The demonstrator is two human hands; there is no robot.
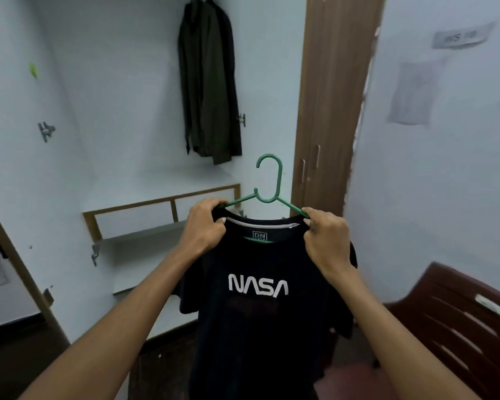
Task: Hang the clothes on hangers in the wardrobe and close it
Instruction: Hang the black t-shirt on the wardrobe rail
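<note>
Grip: left hand [205, 226] and right hand [326, 235] pinch tee [257, 327] shoulders over hanger [267, 180] | step: seating tee | next: hook into wardrobe [127, 111] beside jacket [208, 90]

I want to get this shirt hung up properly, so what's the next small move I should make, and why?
Probably lift the green hanger up and forward toward the top of the wardrobe, beside the dark green clothes hanging there. The black NASA T-shirt already sits on it, your left hand and right hand grip its shoulders, and the hook is free.
</note>
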